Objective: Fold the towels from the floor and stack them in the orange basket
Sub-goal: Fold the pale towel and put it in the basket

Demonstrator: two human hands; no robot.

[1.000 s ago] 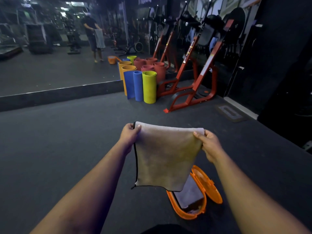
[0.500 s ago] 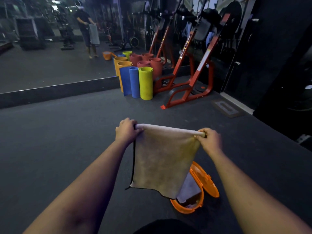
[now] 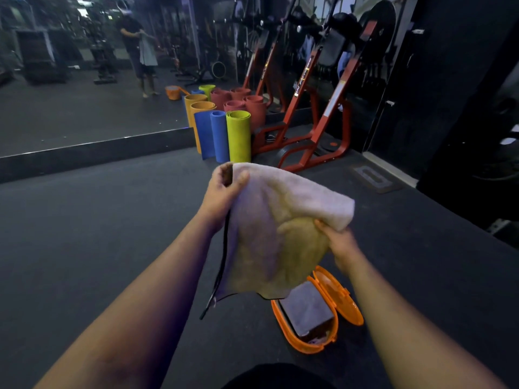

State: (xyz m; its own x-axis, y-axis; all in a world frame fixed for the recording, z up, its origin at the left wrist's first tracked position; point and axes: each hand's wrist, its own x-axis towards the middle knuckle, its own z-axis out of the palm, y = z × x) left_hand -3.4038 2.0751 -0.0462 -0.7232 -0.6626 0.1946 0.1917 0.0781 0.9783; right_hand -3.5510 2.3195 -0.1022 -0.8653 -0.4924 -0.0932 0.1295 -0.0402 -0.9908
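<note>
I hold a pale grey-beige towel point(image 3: 278, 231) with a dark edge in the air in front of me. My left hand point(image 3: 222, 192) grips its upper left corner, raised. My right hand point(image 3: 339, 242) is lower and grips the towel's right side from beneath, partly covered by the cloth draped over it. Below the towel, on the dark floor, stands the orange basket point(image 3: 348, 304) with its rim toward me. A folded grey towel point(image 3: 307, 310) lies inside it.
Rolled mats in blue, green, orange and red point(image 3: 224, 127) stand upright ahead by a wall mirror point(image 3: 84, 80). Red-framed gym machines point(image 3: 314, 113) are at the right of them. A dark wall point(image 3: 463, 108) runs along the right side.
The flat hanging towel is now bunched. My right hand dropped and moved under the cloth, and my left hand rose with its corner. The camera view shifted slightly.
</note>
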